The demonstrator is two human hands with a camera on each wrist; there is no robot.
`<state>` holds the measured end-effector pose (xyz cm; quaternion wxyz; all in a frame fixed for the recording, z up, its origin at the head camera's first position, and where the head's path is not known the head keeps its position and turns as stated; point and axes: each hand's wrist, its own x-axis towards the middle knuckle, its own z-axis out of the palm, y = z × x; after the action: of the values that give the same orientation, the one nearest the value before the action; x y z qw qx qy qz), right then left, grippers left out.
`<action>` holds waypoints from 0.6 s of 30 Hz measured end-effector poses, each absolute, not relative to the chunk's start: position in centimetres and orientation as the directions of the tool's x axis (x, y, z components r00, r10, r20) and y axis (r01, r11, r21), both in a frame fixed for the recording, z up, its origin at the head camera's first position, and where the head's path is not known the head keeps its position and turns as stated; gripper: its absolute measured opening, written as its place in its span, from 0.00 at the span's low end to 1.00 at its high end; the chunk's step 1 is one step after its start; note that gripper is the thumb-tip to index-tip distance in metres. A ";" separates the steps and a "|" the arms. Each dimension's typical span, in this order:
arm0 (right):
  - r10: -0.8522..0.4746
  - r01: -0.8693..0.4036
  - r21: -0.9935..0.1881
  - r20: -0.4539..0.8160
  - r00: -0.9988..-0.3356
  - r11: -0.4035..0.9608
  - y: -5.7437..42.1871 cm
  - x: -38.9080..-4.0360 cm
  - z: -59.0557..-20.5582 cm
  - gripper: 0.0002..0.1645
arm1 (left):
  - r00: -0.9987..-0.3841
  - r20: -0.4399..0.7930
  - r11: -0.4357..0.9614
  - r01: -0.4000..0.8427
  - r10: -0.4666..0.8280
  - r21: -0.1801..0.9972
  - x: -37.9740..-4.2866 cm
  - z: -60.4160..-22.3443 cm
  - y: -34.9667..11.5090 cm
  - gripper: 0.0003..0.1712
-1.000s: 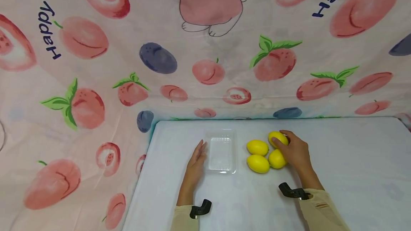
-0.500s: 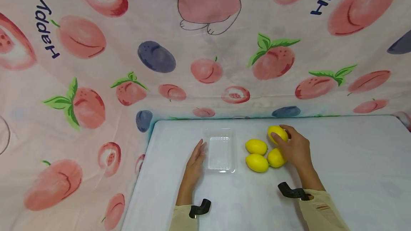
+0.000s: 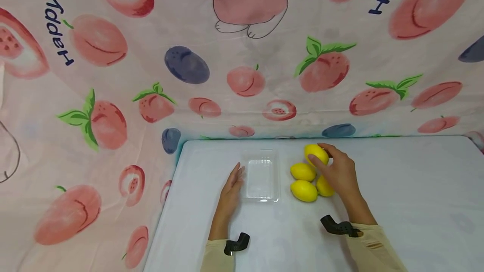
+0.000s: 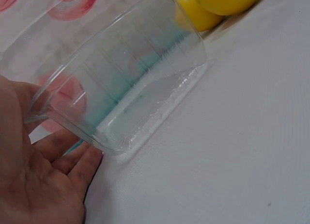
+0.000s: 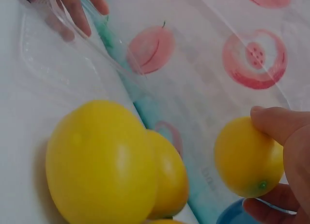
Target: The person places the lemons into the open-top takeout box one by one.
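Observation:
My right hand pinches a lemon between thumb and fingers, behind the other lemons. In the right wrist view the held lemon appears raised, with the thumb on its upper side. Three more lemons lie together on the table: a back left one, a front left one and a right one partly covered by my right hand. Left of them stands a clear plastic box with no lid on it. My left hand touches its left side with fairly straight fingers, as the left wrist view confirms.
The white table ends at the back against a fruit-printed cloth, which also hangs along the left. Black wrist mounts sit on both sleeves.
My right hand has lifted the lemon from beside the others and carried it back and to the left. My left hand stays at the box.

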<state>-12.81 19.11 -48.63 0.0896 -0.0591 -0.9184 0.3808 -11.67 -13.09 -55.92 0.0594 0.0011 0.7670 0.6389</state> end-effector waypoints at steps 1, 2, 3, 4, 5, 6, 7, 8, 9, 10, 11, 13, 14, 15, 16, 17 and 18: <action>0.173 0.035 -0.712 0.123 -0.977 0.701 18.9 -12.8 -48.6 0.40 | -0.993 -0.092 0.188 -0.076 0.077 0.979 -11.7 -55.9 -13.1 0.30; 0.169 0.031 -0.714 0.123 -0.978 0.700 18.6 -12.8 -48.6 0.40 | -0.993 -0.091 0.192 -0.074 0.078 0.978 -11.7 -55.9 -13.0 0.30; 0.163 0.025 -0.715 0.124 -0.979 0.698 18.4 -12.8 -48.5 0.40 | -0.993 -0.088 0.195 -0.072 0.078 0.978 -11.7 -55.9 -13.0 0.30; 0.158 0.021 -0.718 0.124 -0.980 0.696 18.2 -12.8 -48.5 0.40 | -0.993 -0.092 0.198 -0.076 0.076 0.977 -11.7 -55.9 -13.0 0.30; 0.152 0.018 -0.719 0.122 -0.981 0.695 18.0 -12.9 -48.5 0.40 | -0.993 -0.096 0.200 -0.080 0.074 0.977 -11.7 -55.9 -13.0 0.30; 0.146 0.015 -0.719 0.120 -0.982 0.695 17.7 -12.9 -48.5 0.40 | -0.992 -0.099 0.202 -0.083 0.073 0.976 -11.7 -55.9 -13.0 0.30; 0.140 0.012 -0.720 0.119 -0.983 0.694 17.5 -12.9 -48.5 0.40 | -0.992 -0.104 0.204 -0.087 0.072 0.975 -11.7 -55.9 -13.0 0.30; 0.134 0.009 -0.722 0.116 -0.984 0.692 17.3 -13.0 -48.4 0.40 | -0.992 -0.102 0.205 -0.085 0.073 0.975 -11.7 -55.9 -13.0 0.30; 0.128 0.008 -0.725 0.111 -0.986 0.689 17.1 -13.0 -48.4 0.40 | -0.992 -0.109 0.207 -0.093 0.070 0.974 -11.6 -55.8 -13.0 0.29; 0.123 0.010 -0.728 0.103 -0.987 0.685 16.9 -13.0 -48.4 0.40 | -0.991 -0.116 0.208 -0.100 0.069 0.973 -11.6 -55.8 -13.0 0.29; 0.118 0.011 -0.731 0.095 -0.988 0.682 16.7 -13.1 -48.3 0.41 | -0.991 -0.116 0.209 -0.100 0.069 0.973 -11.6 -55.8 -13.0 0.29; 0.108 0.015 -0.740 0.078 -0.991 0.672 16.2 -13.2 -48.3 0.41 | -0.991 -0.117 0.208 -0.100 0.071 0.973 -11.6 -55.8 -13.0 0.29; 0.104 0.016 -0.746 0.071 -0.992 0.666 16.0 -13.2 -48.3 0.41 | -0.991 -0.114 0.208 -0.097 0.073 0.973 -11.6 -55.8 -13.0 0.29; 0.100 0.017 -0.749 0.066 -0.993 0.662 15.7 -13.3 -48.3 0.42 | -0.990 -0.119 0.206 -0.102 0.072 0.973 -11.6 -55.8 -13.0 0.29; 0.094 0.014 -0.752 0.064 -0.993 0.659 15.5 -13.4 -48.3 0.42 | -0.991 -0.116 0.204 -0.099 0.073 0.974 -11.6 -55.8 -12.9 0.29; 0.090 0.012 -0.754 0.063 -0.994 0.656 15.2 -13.4 -48.3 0.42 | -0.991 -0.113 0.205 -0.095 0.075 0.974 -11.6 -55.9 -12.9 0.29; 0.086 0.010 -0.756 0.062 -0.994 0.655 14.9 -13.5 -48.2 0.42 | -0.991 -0.109 0.204 -0.092 0.076 0.975 -11.7 -55.9 -12.9 0.30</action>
<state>-13.50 14.90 -48.24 0.0461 -0.0264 -0.9084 0.4147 -11.66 -12.94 -55.91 0.0665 -0.0053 0.7731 0.6308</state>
